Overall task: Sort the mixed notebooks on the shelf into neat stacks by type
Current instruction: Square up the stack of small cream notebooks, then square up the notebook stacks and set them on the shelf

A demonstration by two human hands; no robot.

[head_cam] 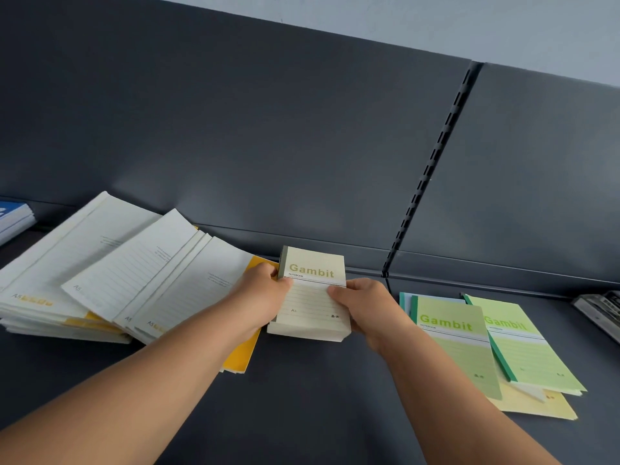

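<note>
A stack of cream "Gambit" notebooks (310,297) stands on the dark shelf (302,380) in the middle. My left hand (261,293) grips its left edge with the thumb on the top cover. My right hand (362,302) grips its right edge the same way. To the left lie fanned white and yellow A5 notebooks (127,273), with a yellow cover (243,350) showing under my left wrist. On the right lie green "Gambit" notebooks (459,344) over a pale yellow one (543,409).
A blue notebook stack (13,219) sits at the far left edge. A grey metal object (600,312) lies at the far right. The shelf's dark back panel (268,146) rises close behind the stacks, with a slotted upright (426,176).
</note>
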